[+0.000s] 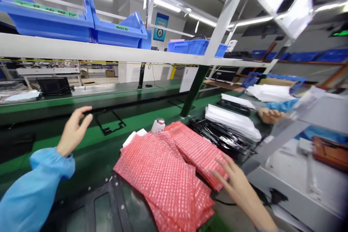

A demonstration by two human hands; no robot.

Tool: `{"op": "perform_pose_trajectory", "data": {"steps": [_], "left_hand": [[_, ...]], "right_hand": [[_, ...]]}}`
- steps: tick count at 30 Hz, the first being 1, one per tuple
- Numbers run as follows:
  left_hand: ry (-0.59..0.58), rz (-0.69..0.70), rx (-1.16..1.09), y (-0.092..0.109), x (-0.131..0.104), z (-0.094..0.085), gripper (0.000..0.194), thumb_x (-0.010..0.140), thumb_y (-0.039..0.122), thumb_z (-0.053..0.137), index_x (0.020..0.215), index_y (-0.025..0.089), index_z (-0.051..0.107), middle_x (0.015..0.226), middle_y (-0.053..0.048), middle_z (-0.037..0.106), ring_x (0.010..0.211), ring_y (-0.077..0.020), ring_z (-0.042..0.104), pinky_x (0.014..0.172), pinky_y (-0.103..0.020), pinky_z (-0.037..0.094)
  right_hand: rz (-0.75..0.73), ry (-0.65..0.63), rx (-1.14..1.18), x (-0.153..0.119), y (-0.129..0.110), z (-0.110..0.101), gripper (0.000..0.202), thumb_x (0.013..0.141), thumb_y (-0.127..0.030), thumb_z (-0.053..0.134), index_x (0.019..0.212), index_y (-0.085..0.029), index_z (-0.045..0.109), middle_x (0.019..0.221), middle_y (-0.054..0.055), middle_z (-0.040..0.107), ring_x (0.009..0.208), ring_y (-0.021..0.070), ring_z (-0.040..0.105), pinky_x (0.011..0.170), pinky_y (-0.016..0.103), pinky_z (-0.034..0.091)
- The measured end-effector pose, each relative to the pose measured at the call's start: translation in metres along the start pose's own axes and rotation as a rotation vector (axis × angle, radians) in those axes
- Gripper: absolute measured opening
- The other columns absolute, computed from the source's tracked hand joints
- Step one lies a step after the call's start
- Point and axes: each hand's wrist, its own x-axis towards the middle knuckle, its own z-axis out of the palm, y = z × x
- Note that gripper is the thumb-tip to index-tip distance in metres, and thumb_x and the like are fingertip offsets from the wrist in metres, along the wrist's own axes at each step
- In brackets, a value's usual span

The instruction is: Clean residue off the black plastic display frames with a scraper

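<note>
Red bubble-wrap bags lie in an overlapping pile on the green bench, with a second red stack just behind to the right. My right hand is at the right edge of that stack, fingers spread; whether it touches the bags I cannot tell. My left hand, in a blue sleeve, hovers above the bench at left with thumb and fingers apart and nothing in it. Below it a black frame-like part rests at the near edge. A thin black bracket lies farther back.
A small white bottle with a metal cap stands behind the bags. Black cables and white packets lie to the right. Blue bins sit on the shelf above. At far right is another person's hand.
</note>
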Motion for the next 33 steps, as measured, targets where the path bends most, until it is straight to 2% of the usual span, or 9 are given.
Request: {"op": "perform_pose_trajectory", "data": {"steps": [3,7,13,16,19,22,25,29,33], "left_hand": [[-0.276,-0.107,0.154,-0.028,0.014,0.056,0.045,0.092,0.052,0.044,0.122,0.021,0.057,0.121,-0.009,0.061,0.115,-0.0244,0.053,0.096,-0.038,0.044],[-0.484,-0.209,0.306,-0.058,0.018,0.120,0.053,0.080,0.062,0.054,0.110,0.019,0.063,0.113,-0.014,0.063,0.116,-0.0328,0.050,0.093,-0.045,0.041],[-0.669,-0.210,0.485,-0.077,0.039,0.147,0.054,0.081,0.059,0.057,0.109,0.013,0.060,0.116,-0.014,0.058,0.117,-0.0301,0.047,0.099,-0.050,0.034],[-0.755,-0.162,0.497,-0.085,0.053,0.141,0.053,0.072,0.058,0.066,0.100,0.014,0.065,0.108,-0.013,0.062,0.111,-0.0289,0.050,0.095,-0.044,0.037],[-0.786,-0.124,0.489,-0.090,0.060,0.127,0.053,0.058,0.059,0.072,0.088,0.015,0.071,0.097,-0.015,0.066,0.109,-0.0332,0.050,0.092,-0.041,0.038],[-0.773,-0.097,0.484,-0.091,0.064,0.106,0.056,0.058,0.065,0.065,0.087,0.018,0.073,0.093,-0.015,0.067,0.107,-0.0346,0.051,0.091,-0.041,0.038],[-0.749,-0.066,0.483,-0.091,0.066,0.076,0.065,0.061,0.070,0.060,0.096,0.016,0.073,0.094,-0.012,0.068,0.105,-0.0325,0.052,0.090,-0.039,0.039],[-0.676,-0.017,0.490,-0.098,0.054,0.025,0.073,0.070,0.071,0.051,0.106,0.010,0.068,0.098,-0.009,0.068,0.103,-0.0262,0.051,0.091,-0.037,0.039],[-0.493,0.132,0.499,-0.112,0.011,-0.029,0.077,0.062,0.081,0.051,0.099,0.016,0.069,0.087,-0.002,0.068,0.094,-0.0202,0.056,0.086,-0.030,0.041]], "right_hand": [[0.074,-0.170,-0.046,-0.008,0.047,0.043,0.069,0.080,-0.076,0.036,0.102,-0.017,0.065,0.114,0.019,0.065,0.107,0.0359,0.062,0.090,0.050,0.052],[0.056,-0.295,-0.102,-0.015,0.061,0.060,0.068,0.082,-0.073,0.038,0.108,-0.017,0.066,0.110,0.019,0.066,0.100,0.0335,0.065,0.089,0.047,0.051],[0.066,-0.286,-0.074,0.011,0.054,0.042,0.051,0.089,-0.059,0.034,0.075,-0.022,0.066,0.077,0.011,0.066,0.074,0.0262,0.066,0.070,0.040,0.054],[0.175,-0.127,-0.043,0.021,0.031,0.016,0.048,0.086,-0.058,0.039,0.059,-0.023,0.058,0.080,0.012,0.068,0.077,0.0291,0.066,0.071,0.044,0.054],[0.172,-0.032,0.159,0.010,-0.032,-0.005,0.040,0.090,-0.052,0.042,0.082,-0.022,0.067,0.123,0.012,0.063,0.110,0.0318,0.060,0.095,0.050,0.048],[0.016,-0.400,0.416,-0.020,-0.115,-0.002,0.043,0.096,-0.044,0.039,0.130,-0.024,0.054,0.145,0.008,0.048,0.132,0.0271,0.045,0.110,0.049,0.036],[-0.116,-0.731,0.488,-0.043,-0.166,0.011,0.036,0.099,-0.041,0.036,0.120,-0.025,0.061,0.144,0.005,0.049,0.137,0.0249,0.039,0.117,0.052,0.021],[-0.156,-0.765,0.544,-0.039,-0.143,0.009,0.035,0.094,-0.049,0.047,0.112,-0.022,0.062,0.144,0.008,0.049,0.134,0.0262,0.042,0.113,0.047,0.031],[-0.092,-0.350,0.079,-0.016,-0.049,-0.006,0.034,0.099,-0.037,0.035,0.113,-0.020,0.061,0.127,0.012,0.062,0.115,0.0255,0.059,0.095,0.040,0.049]]}}
